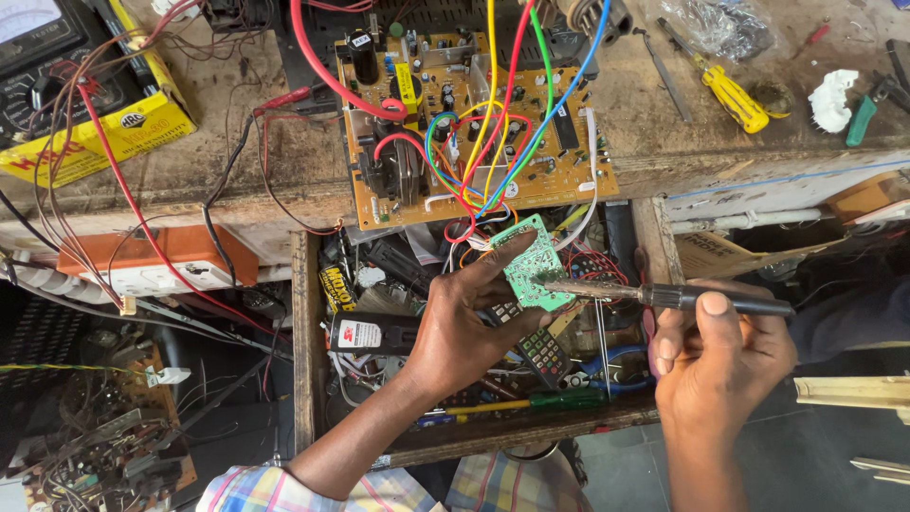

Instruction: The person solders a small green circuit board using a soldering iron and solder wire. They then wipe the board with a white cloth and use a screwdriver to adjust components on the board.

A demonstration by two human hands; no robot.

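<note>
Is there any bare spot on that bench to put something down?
Bare wood shows between the large circuit board and the yellow screwdriver, and left of the board past the yellow box, though wires cross there. The open drawer under both hands is packed.

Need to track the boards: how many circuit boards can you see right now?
3. The large tan circuit board lies on the bench; the small green circuit board is in the left hand; another board sits bottom left amid scrap. More may hide in the drawer.

multimeter [38, 38] cut by top-left edge; small green board [533, 265] partly hidden by left hand [464, 327], perhaps
</note>
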